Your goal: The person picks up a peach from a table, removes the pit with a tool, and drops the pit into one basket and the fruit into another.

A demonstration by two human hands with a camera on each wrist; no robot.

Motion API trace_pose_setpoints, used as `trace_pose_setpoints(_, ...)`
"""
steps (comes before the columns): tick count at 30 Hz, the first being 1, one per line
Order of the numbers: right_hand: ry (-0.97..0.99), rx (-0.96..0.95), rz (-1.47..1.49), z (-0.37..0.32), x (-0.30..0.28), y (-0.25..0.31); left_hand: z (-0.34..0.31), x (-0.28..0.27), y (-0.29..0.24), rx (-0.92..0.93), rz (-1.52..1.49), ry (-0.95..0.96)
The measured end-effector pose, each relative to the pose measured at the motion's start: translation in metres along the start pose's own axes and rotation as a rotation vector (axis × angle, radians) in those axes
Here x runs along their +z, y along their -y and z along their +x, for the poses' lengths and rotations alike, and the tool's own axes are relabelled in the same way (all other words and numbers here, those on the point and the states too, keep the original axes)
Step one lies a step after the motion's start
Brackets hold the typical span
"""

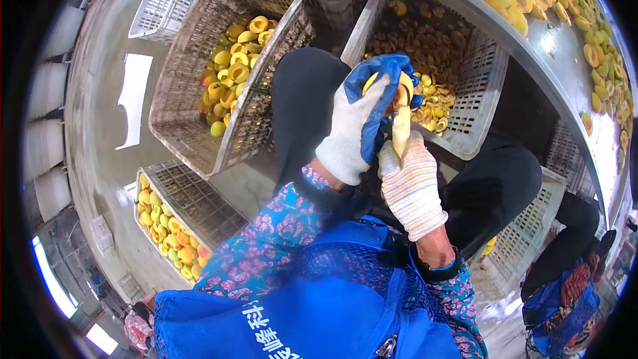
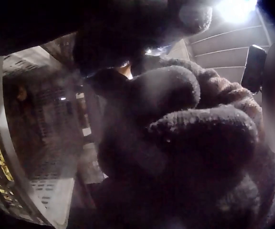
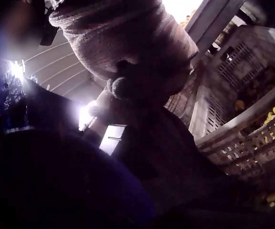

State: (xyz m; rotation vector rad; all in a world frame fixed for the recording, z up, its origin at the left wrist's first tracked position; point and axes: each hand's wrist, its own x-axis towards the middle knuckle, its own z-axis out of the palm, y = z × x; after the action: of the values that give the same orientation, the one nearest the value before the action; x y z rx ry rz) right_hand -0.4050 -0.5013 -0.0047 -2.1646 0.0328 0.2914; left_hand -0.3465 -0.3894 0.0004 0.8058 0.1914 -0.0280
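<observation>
My left hand (image 1: 351, 123), in a white knit glove with blue-coated fingers, grips a cut yellow peach (image 1: 405, 86) above the person's lap. Striped knit covers my right hand (image 1: 413, 186), which holds a pitting knife by its pale yellow handle (image 1: 401, 131). The knife's dark curved metal end is at the peach's cut face. Below the hands stands a grey crate (image 1: 477, 103) with brown pits and yellow trimmings. In the left wrist view gloved fingers (image 2: 204, 129) fill the dark middle, and the right wrist view shows the knit glove (image 3: 123, 43) from close by.
At the left, a tall crate (image 1: 179, 93) holds peach halves. A lower crate (image 1: 219, 193) nearby has more peaches beside it. A metal table (image 1: 545, 46) heaped with halves curves along the upper right. Another person (image 1: 565, 312) sits at the lower right near a pale crate (image 1: 515, 246).
</observation>
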Motion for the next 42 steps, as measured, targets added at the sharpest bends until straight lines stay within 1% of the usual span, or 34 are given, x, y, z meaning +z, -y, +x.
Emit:
trace_pose_setpoints(2, 0.006, 0.027, -0.009, 0.000, 0.006, -0.010, 0.001, -0.001, 0.003, -0.087, -0.042, -0.045)
trace_pose_setpoints(4, -0.004, 0.040, -0.058, 0.002, 0.014, -0.020, 0.001, 0.000, 0.007, -0.078, 0.040, -0.081)
trace_pose_setpoints(6, 0.005, 0.246, 0.427, 0.005, 0.038, -0.063, 0.002, -0.002, 0.012, -0.086, 0.078, -0.099)
trace_pose_setpoints(8, 0.046, 0.336, 0.601, 0.004, 0.040, -0.073, 0.004, -0.005, 0.018, -0.110, 0.073, -0.108)
trace_pose_setpoints(9, 0.077, 0.323, 0.535, 0.004, 0.036, -0.065, 0.002, -0.006, 0.020, -0.117, 0.036, -0.099)
trace_pose_setpoints(12, 0.088, 0.308, 0.532, 0.000, 0.038, -0.053, 0.002, -0.007, 0.019, -0.159, 0.006, -0.050)
trace_pose_setpoints(13, 0.126, 0.262, 0.444, -0.002, 0.027, -0.037, 0.001, -0.008, 0.017, -0.185, 0.005, -0.024)
trace_pose_setpoints(15, 0.202, 0.239, 0.363, -0.007, 0.010, -0.019, -0.002, -0.010, 0.020, -0.172, 0.019, 0.005)
trace_pose_setpoints(16, 0.237, 0.256, 0.371, -0.006, 0.004, -0.014, -0.001, -0.010, 0.020, -0.159, 0.026, 0.023)
trace_pose_setpoints(17, 0.272, 0.273, 0.378, -0.006, -0.002, -0.009, 0.000, -0.010, 0.018, -0.189, -0.067, 0.038)
trace_pose_setpoints(19, 0.378, 0.381, 0.549, -0.006, -0.022, 0.011, 0.000, -0.009, 0.017, -0.205, -0.014, 0.017)
trace_pose_setpoints(20, 0.446, 0.476, 0.714, -0.007, -0.033, 0.020, -0.002, -0.010, 0.016, -0.218, 0.015, 0.000)
trace_pose_setpoints(22, 0.486, 0.415, 0.592, -0.006, -0.037, 0.013, 0.001, -0.011, 0.015, -0.225, 0.129, 0.074)
trace_pose_setpoints(24, 0.551, 0.534, 0.640, -0.007, -0.054, 0.018, 0.001, -0.012, 0.017, -0.206, 0.290, 0.115)
trace_pose_setpoints(25, 0.590, 0.593, 0.661, -0.007, -0.063, 0.022, 0.000, -0.008, 0.015, -0.249, 0.277, 0.108)
trace_pose_setpoints(28, 0.620, 0.654, 0.743, -0.007, -0.063, 0.020, -0.001, -0.012, 0.015, -0.264, 0.271, 0.124)
trace_pose_setpoints(32, 0.562, 0.564, 0.608, -0.007, -0.054, 0.015, 0.006, -0.024, 0.019, -0.337, 0.190, 0.220)
trace_pose_setpoints(33, 0.558, 0.527, 0.567, -0.004, -0.058, 0.015, 0.002, -0.021, 0.011, -0.232, 0.332, 0.407)
trace_pose_setpoints(34, 0.556, 0.491, 0.526, -0.001, -0.061, 0.014, -0.002, -0.012, 0.004, -0.336, 0.236, 0.321)
trace_pose_setpoints(35, 0.552, 0.414, 0.331, -0.001, -0.059, 0.008, -0.007, -0.002, -0.002, -0.431, 0.134, 0.223)
trace_pose_setpoints(38, 0.646, 0.420, 0.160, 0.000, -0.068, 0.017, -0.006, -0.015, 0.005, -0.462, 0.074, 0.251)
trace_pose_setpoints(39, 0.666, 0.463, 0.191, 0.000, -0.069, 0.020, -0.006, -0.020, 0.008, -0.468, 0.035, 0.273)
trace_pose_setpoints(42, 0.612, 0.494, 0.462, -0.008, -0.059, 0.018, -0.006, -0.025, 0.016, -0.433, 0.038, 0.269)
